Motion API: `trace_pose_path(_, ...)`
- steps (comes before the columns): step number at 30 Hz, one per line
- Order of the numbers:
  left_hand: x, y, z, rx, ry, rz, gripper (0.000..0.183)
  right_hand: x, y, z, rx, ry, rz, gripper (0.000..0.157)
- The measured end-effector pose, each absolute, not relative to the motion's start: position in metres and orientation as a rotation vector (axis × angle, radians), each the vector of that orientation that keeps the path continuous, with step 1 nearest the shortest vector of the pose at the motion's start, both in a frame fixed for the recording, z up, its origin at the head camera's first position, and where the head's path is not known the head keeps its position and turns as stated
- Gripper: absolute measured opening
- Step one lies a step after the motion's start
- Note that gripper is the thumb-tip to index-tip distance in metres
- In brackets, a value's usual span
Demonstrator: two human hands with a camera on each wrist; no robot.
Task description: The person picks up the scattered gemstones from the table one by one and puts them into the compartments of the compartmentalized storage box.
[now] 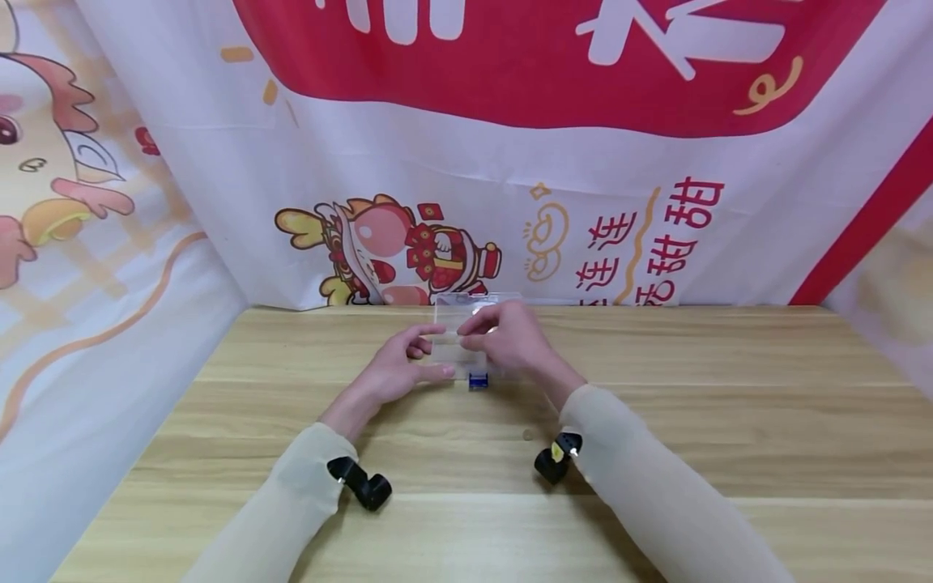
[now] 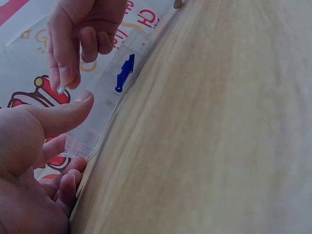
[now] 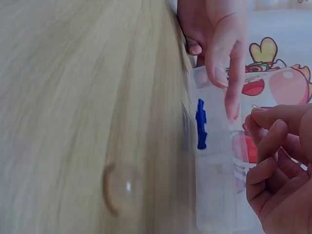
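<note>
A clear plastic box [image 1: 445,354] with a blue latch [image 1: 478,380] on its front stands at the back of the table. At its left end my left hand [image 1: 397,364] steadies the box, thumb along the front and fingers around the end. Over the box, my right hand [image 1: 510,336] pinches a tiny whitish piece [image 2: 60,89] between thumb and index finger; its kind cannot be made out. The right hand's other fingers are curled, as the right wrist view shows. Part of the box is hidden behind that hand.
A small, round, see-through thing [image 3: 124,189] lies on the wooden table [image 1: 466,526] in front of the box, towards the right arm. Directly behind the box hangs a printed cloth [image 1: 452,154]. Both sleeves carry a black wrist camera [image 1: 360,484].
</note>
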State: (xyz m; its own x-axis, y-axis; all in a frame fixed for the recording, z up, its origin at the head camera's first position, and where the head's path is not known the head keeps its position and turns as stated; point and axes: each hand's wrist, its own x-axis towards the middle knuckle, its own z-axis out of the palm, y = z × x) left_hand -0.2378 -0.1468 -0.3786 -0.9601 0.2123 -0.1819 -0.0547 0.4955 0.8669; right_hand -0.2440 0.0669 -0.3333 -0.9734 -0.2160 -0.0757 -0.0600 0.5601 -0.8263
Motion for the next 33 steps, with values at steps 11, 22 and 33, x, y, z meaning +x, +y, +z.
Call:
trace_pose_path(11, -0.238, -0.148, -0.379, 0.142, 2.486, 1.462, 0.071, -0.25, 0.051, -0.34, -0.242, 2.627, -1.367, 0.011)
trace_pose_path(22, -0.242, -0.145, -0.38, 0.155, 2.477, 1.469, 0.07, -0.251, 0.05, -0.344, -0.221, 2.656, -1.352, 0.01)
trace_pose_path(33, -0.24, -0.148, -0.379, 0.154, 2.477, 1.469, 0.071, -0.252, 0.045, -0.348, -0.197, 2.69, -1.322, 0.009)
